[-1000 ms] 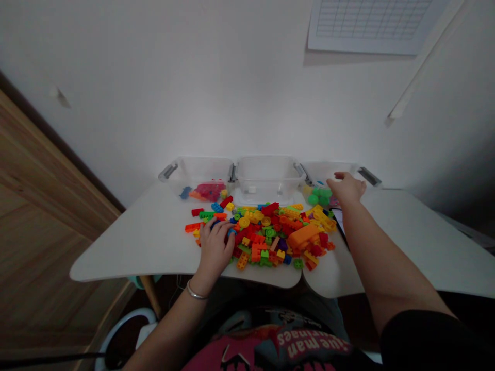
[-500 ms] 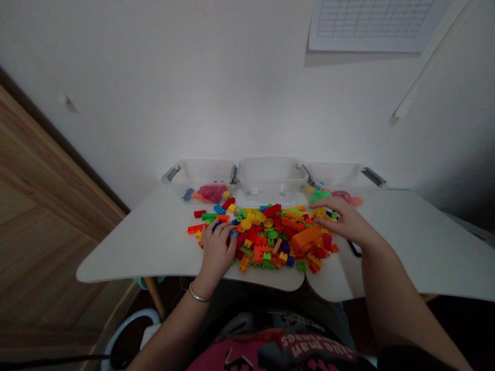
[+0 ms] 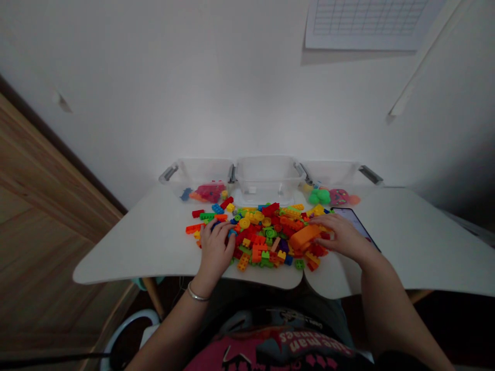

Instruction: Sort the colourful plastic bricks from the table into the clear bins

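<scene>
Reaching in from the right, the right hand [image 3: 340, 238] has its thumb and fingers apart at the right end of a big orange block [image 3: 303, 238] — whether they pinch it, I cannot tell. That block lies at the right side of a heaped pile of toy bricks [image 3: 257, 239] on the white table [image 3: 143, 237].

At the pile's left side rests the left hand [image 3: 215, 250], palm down, its fingers slightly spread over the bricks beside a small blue brick [image 3: 232, 233]; I cannot tell if it grips anything. A bracelet [image 3: 197, 294] circles the left wrist.

Behind the pile, three clear bins [image 3: 270, 169] stand in a row — pink and orange shapes show in the left one, green and pink in the right. A phone [image 3: 356, 224] lies just beyond the right hand.
</scene>
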Available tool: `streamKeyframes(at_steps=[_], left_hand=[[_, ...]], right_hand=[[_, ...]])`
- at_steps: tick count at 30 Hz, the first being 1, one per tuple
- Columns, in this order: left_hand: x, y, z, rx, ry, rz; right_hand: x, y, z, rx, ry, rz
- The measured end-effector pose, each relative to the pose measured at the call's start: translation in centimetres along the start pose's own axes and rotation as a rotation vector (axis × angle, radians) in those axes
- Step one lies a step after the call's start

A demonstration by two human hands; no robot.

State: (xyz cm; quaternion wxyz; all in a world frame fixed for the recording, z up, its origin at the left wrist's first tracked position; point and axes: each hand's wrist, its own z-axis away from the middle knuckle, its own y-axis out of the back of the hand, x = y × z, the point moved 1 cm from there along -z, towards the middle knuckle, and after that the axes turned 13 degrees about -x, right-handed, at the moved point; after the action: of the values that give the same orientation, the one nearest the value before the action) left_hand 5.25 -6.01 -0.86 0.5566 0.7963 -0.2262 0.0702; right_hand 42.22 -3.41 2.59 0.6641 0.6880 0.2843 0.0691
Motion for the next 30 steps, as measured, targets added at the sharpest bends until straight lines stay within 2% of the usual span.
streamKeyframes(at_steps=[7,12,17,24,30], left_hand=[[0.2,0.1,0.0,-0.008,0.01,0.018],[0.1,0.1,0.0,-0.01,0.013,0.018],[0.1,0.1,0.0,-0.018,0.011,0.007],[0.1,0.1,0.0,-0.013,0.015,0.012],[0.1,0.0,0.0,-0.012,0.011,0.011]], right_hand=[[-0.7,-0.2,-0.2,-0.068,-0.004,-0.078],[-1.1,-0.8,-0.3,-0.049,-0.031,-0.14],[-1.5,-0.8,-0.4,-0.044,0.033,-0.143],[-0.9,0.4,-1.1,-0.108,0.035,-0.148],[0.1,2.1,-2.5,-0.23,0.042,-0.192]])
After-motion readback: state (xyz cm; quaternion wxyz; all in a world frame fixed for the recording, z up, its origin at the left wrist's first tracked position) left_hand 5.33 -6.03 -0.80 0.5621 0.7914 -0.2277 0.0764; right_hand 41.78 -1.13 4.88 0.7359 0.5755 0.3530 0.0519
